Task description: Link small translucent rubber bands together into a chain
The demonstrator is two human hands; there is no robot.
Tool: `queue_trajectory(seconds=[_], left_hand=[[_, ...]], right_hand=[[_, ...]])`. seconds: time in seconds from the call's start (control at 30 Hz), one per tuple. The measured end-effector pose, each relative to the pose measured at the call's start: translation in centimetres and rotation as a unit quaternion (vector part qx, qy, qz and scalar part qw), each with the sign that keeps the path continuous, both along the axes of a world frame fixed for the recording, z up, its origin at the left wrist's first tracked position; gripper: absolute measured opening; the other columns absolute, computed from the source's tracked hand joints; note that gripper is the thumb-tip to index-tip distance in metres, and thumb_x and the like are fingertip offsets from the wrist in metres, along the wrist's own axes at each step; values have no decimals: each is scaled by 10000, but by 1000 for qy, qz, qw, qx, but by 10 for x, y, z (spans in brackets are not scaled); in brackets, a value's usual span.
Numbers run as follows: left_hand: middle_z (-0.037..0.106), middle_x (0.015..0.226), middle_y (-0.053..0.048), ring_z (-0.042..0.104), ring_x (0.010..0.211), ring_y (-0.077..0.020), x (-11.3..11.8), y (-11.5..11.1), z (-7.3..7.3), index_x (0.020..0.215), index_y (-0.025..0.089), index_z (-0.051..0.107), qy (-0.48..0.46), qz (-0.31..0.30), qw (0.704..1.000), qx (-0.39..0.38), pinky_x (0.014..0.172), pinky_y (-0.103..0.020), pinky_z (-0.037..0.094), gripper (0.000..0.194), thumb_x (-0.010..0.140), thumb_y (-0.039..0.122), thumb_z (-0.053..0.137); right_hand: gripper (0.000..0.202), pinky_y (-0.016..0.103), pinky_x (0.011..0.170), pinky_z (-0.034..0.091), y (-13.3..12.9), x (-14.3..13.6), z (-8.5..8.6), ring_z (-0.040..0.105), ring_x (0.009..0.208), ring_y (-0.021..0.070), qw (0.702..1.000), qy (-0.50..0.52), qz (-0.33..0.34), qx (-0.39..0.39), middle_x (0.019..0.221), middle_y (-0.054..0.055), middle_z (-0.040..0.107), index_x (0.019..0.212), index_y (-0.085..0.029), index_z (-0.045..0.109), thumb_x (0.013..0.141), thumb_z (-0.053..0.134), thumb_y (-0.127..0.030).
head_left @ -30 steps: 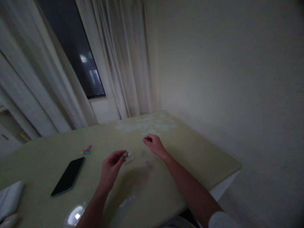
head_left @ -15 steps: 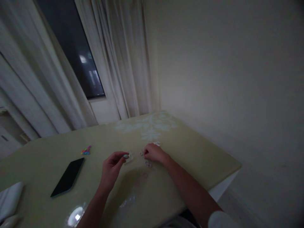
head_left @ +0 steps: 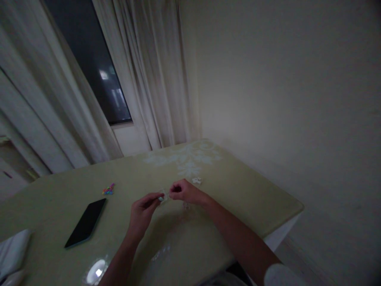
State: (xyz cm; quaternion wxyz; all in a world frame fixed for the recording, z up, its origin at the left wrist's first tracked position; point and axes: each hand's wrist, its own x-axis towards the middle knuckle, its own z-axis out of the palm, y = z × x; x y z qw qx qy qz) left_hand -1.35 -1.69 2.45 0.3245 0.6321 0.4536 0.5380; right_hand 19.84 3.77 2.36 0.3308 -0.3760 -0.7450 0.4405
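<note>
My left hand (head_left: 145, 208) pinches a small pale blue piece (head_left: 161, 198) between thumb and fingertips, above the middle of the table. Just to its right, my right hand (head_left: 184, 192) has its thumb and fingers pressed together; whatever they hold is too small to make out. The fingertips of the two hands are a short gap apart. Behind the left fingertips a clear item lies partly hidden. Small pinkish rings (head_left: 186, 205) lie below my right hand, and small white pieces (head_left: 197, 180) lie beyond it.
A black phone (head_left: 86, 223) lies on the table (head_left: 238, 190) at the left, with a small pile of colourful pieces (head_left: 108, 189) beyond it. A shiny round object (head_left: 97, 271) sits near my left forearm. White objects (head_left: 13, 252) are at the far left. A wall borders the right side.
My right hand has moved left, from the rings toward my left hand. My left hand has shifted slightly right, and the blue piece in it has tilted.
</note>
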Motion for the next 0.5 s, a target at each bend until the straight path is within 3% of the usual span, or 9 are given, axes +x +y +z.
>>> queue_trajectory(seconds=[0.07,0.13,0.33,0.5], left_hand=[[833,836,-62,776,783,-239,2,0,-1,835,217,839,-12,-11,1000,2,743,-316,636,169,730,345,806],[834,843,-67,779,779,-240,4,0,-2,864,212,834,-25,-19,999,-8,751,-328,642,205,732,367,821],[825,863,-72,775,796,-237,5,0,-3,872,213,833,-23,-29,999,4,753,-321,637,242,746,420,830],[803,777,-53,757,726,-221,6,0,-3,842,202,793,-13,-11,1000,2,699,-306,629,305,745,489,833]], right_hand=[[192,232,605,382,-3,-7,-1,506,625,105,993,105,24,-47,697,-25,623,805,-141,714,793,735,-331],[226,240,616,364,-6,-12,-2,489,633,105,985,148,39,-74,685,-31,610,777,-145,705,751,765,-361],[301,244,533,248,-12,-17,-2,354,549,82,973,177,59,-134,575,-75,492,747,-160,679,702,803,-430],[346,250,523,224,-11,-18,-3,324,542,75,969,191,42,-151,587,-72,504,784,-153,708,665,823,-457]])
